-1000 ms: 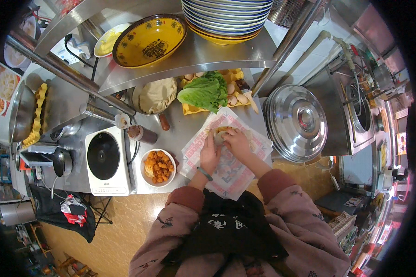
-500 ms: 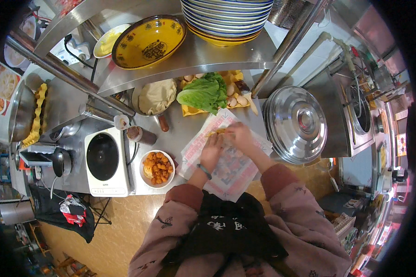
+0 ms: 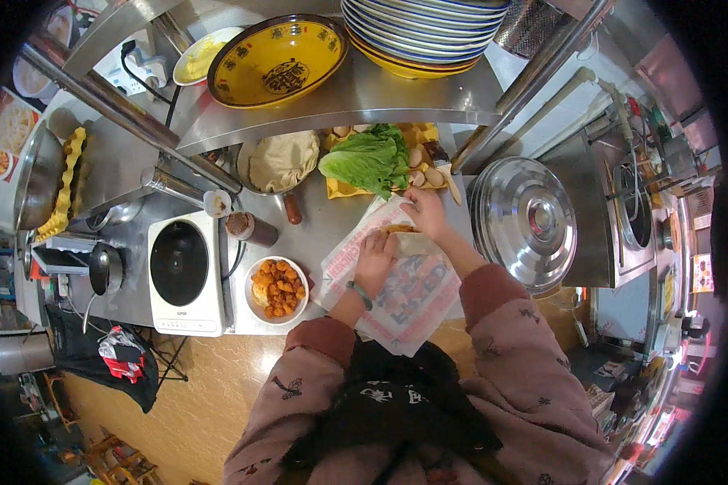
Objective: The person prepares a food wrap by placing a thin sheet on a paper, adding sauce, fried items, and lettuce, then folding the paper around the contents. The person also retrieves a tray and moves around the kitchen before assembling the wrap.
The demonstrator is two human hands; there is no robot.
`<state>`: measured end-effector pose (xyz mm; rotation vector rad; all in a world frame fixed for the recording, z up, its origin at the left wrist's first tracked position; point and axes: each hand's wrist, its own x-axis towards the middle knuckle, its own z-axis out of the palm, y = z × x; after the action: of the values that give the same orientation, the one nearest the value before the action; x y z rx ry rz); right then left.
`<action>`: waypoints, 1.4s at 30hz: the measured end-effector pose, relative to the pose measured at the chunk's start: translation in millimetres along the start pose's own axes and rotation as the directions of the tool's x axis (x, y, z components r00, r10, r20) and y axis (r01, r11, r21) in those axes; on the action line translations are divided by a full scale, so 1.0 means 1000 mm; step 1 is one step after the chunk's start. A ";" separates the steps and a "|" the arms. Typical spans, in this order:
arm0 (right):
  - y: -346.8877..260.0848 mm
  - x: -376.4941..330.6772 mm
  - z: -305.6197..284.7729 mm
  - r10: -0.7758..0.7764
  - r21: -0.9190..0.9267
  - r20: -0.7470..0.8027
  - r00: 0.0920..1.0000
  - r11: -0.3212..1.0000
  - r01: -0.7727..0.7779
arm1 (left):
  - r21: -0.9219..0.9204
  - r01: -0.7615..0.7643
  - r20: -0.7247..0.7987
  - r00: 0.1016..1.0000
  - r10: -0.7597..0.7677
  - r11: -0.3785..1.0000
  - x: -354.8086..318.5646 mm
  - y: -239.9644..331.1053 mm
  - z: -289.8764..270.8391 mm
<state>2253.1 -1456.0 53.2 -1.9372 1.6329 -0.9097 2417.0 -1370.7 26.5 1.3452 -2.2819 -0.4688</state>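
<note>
A sheet of white wrapping paper (image 3: 408, 303) printed in red and blue lies on the steel counter in front of me. On its upper part sits a golden-brown rolled food (image 3: 399, 229), partly covered, so its exact kind is unclear. My left hand (image 3: 373, 260) is closed on the near left end of this roll, fingers bent over it. Beyond the roll, my right hand (image 3: 425, 212) pinches the paper's far edge, close to a green lettuce head (image 3: 368, 160). The lettuce rests on a yellow egg tray (image 3: 337, 187) with several eggs.
Left of the paper stands a white bowl (image 3: 257, 314) of orange fried pieces, then a white induction cooker (image 3: 184, 321). A sauce jar (image 3: 255, 229) and a pan (image 3: 292, 212) of flat dough rounds lie behind. Stacked metal lids (image 3: 530, 218) are at right; a steel shelf (image 3: 323, 118) overhangs.
My right hand has moved away from the roll to the paper's far edge. My left hand stays by the roll, which has shifted slightly right. The whole view has shifted a little.
</note>
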 end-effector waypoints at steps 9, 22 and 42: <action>-0.020 -0.070 -0.027 -0.450 -0.160 0.155 0.879 0.867 0.472 | 0.061 -0.032 -0.201 0.979 0.043 0.998 -0.009 -0.001 0.008; -0.004 -0.123 -0.006 -0.558 -0.308 0.241 0.794 0.732 0.608 | 0.222 -0.139 -0.011 0.989 0.145 0.965 0.004 0.001 -0.006; -0.016 -0.110 -0.007 -0.120 -0.505 0.100 0.988 0.849 0.154 | -0.026 -0.338 0.391 0.862 0.321 0.941 0.045 -0.009 -0.007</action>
<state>2250.0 -1345.0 46.9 -2.4321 1.8519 -0.4737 2408.0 -1415.4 36.8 0.9027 -2.7954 -0.6160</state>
